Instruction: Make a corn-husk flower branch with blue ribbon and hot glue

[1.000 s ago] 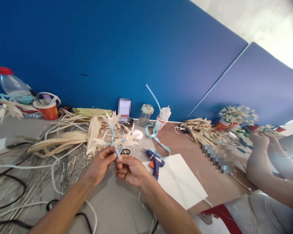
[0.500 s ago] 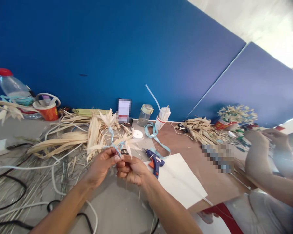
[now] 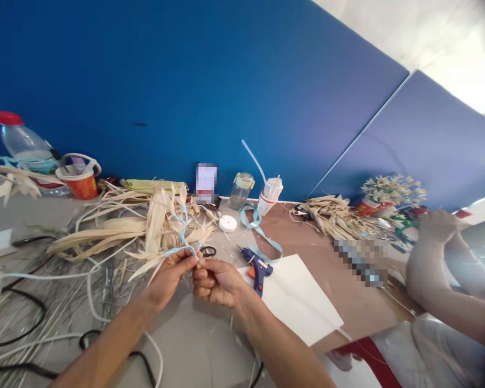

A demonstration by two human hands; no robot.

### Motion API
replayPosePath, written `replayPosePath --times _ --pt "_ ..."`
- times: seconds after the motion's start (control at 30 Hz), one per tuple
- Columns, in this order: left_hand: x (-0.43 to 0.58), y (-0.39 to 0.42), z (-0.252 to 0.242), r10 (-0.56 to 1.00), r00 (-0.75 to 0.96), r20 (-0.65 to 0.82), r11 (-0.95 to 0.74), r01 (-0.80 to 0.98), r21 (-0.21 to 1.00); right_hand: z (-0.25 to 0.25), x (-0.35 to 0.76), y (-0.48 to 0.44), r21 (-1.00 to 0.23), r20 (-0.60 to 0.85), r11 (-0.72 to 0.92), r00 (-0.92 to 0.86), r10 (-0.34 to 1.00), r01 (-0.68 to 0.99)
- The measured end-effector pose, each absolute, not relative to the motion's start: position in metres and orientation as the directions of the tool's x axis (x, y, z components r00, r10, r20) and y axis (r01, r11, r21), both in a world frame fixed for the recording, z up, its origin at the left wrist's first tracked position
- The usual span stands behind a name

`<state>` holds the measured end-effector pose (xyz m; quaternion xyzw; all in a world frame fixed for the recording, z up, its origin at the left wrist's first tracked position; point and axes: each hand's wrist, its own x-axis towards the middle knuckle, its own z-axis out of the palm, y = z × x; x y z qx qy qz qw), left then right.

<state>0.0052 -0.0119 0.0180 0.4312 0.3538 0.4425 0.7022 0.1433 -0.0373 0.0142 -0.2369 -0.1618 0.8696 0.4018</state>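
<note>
At the far left of the counter (image 3: 194, 339), a plastic bottle (image 3: 20, 141) with a red cap is standing against the blue wall. A red paper cup (image 3: 80, 184) is sitting just beside it, at its four o'clock. Black and white cables (image 3: 20, 318) are lying at the near left edge. A heap of dried husks (image 3: 101, 231) is spreading between the cup and the hands.

The left hand (image 3: 167, 275) is closing thumb and fingertips on the husk flower sprig (image 3: 178, 229). The sprig is wrapped with light blue ribbon and is rising from the hand toward eleven o'clock, above the heap. The right hand (image 3: 218, 281) is touching the left one, with its fingers curled in narrow, and is pinching the lower end of the same sprig.

Black scissors (image 3: 207, 250) are lying just behind the hands at twelve o'clock, with a white tape roll (image 3: 227, 223) farther back. A blue glue gun (image 3: 257, 268) is lying at two o'clock from the right hand, over the corner of a white paper sheet (image 3: 303, 302). At the far right, another person's hand (image 3: 438, 226) is hanging above the counter, at three o'clock from a second husk pile (image 3: 333, 215).
</note>
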Motion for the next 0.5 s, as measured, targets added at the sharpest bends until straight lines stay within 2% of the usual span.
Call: replayPosePath --times 0.27,0.5 --pt "0.0033 -0.0084 0.012 0.902 0.424 -0.083 0.24 -0.331 0.913 0.012 0.1437 -0.0371 -0.496 -0.276 -0.626 -0.574 0.771 -0.602" --pt "0.0037 -0.0074 0.0103 0.917 0.386 -0.098 0.238 -0.333 0.913 0.0131 0.1451 -0.0377 -0.501 -0.237 -0.609 -0.58 0.78 -0.615"
